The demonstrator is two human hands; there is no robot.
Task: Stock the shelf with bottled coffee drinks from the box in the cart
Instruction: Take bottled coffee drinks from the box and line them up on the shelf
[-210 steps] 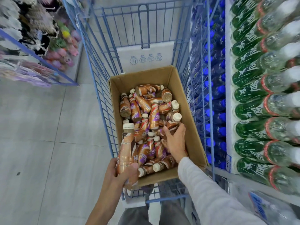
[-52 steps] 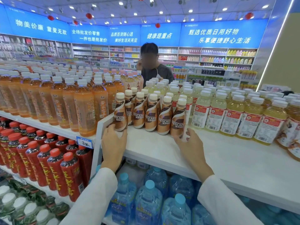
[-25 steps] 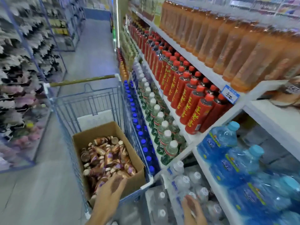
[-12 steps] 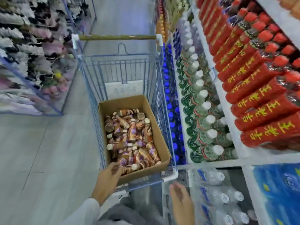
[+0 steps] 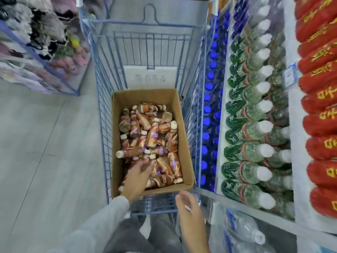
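Head view: an open brown cardboard box point(image 5: 115, 143) sits in a blue wire cart point(image 5: 102, 114). It is full of jumbled brown-labelled coffee bottles with white caps point(image 5: 152, 136). The left hand point(image 5: 137, 179) reaches into the box's near end, fingers fairly straight and spread over the bottles, gripping none. The right hand point(image 5: 189, 212) is open and empty, hovering just outside the box's near right corner. Rows of green-labelled clear bottles point(image 5: 251, 114) stand beside the cart on the right.

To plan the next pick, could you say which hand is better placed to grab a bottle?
Left: the left hand is inside the brown cardboard box, over the brown-labelled coffee bottles; the right hand hovers outside.
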